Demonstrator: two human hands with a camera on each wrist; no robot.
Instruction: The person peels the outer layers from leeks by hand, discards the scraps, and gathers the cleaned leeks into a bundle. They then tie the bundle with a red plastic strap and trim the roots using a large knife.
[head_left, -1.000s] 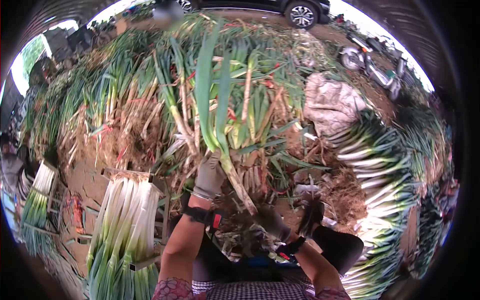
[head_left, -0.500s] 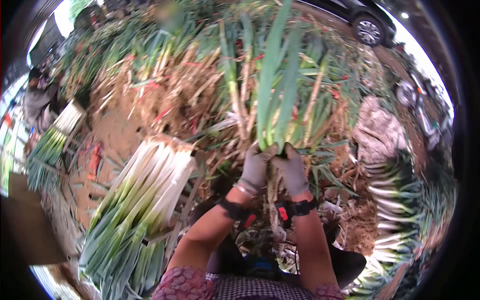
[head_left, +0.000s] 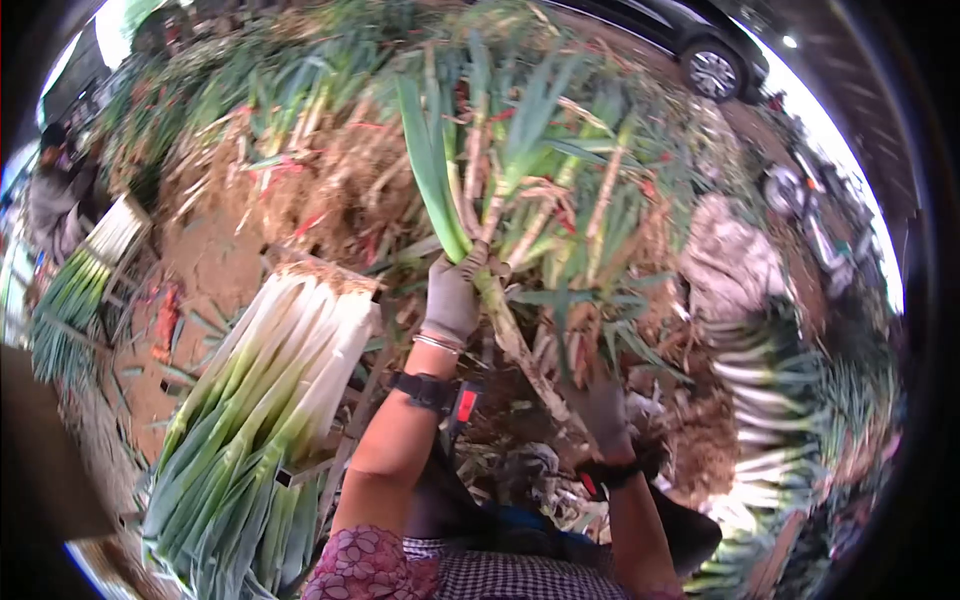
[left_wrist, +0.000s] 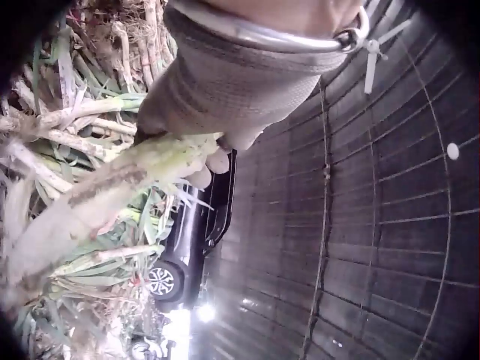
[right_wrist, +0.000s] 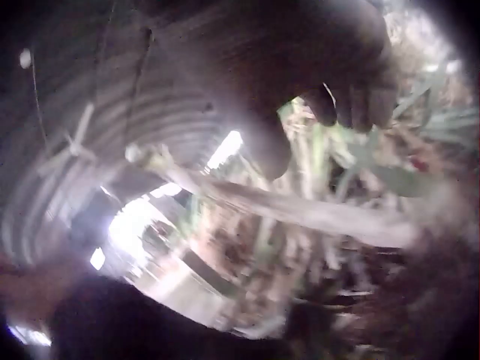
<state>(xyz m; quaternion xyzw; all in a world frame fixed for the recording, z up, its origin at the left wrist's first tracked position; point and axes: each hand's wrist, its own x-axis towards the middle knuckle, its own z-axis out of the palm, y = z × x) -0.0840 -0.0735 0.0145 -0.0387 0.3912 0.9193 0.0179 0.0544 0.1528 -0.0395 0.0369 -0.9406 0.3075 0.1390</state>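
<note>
My gloved left hand (head_left: 453,298) grips a leek (head_left: 522,352) just under its leaves in the head view. The leaves spread upward and the pale, dirt-streaked stalk slants down to the right. The left wrist view shows the glove (left_wrist: 225,94) around the stalk's upper end. My gloved right hand (head_left: 602,412), blurred, is close beside the stalk's lower end. A dark green strip of leaf (head_left: 562,335) rises just above it in the head view. In the right wrist view its fingers (right_wrist: 274,154) point downward near the stalk (right_wrist: 300,212); blur hides whether they hold anything.
Trimmed leeks (head_left: 270,370) fill a metal rack at my left. Untrimmed leeks (head_left: 330,130) heap up ahead. Cleaned leeks (head_left: 765,380) lie in a row on the right, below a pale sack (head_left: 730,255). Another person (head_left: 62,190) is at the far left.
Both hands came together at the leek's leaf base half a second ago; since then my right hand has dropped to the lower stalk. My left hand keeps its grip, and the leek now tilts.
</note>
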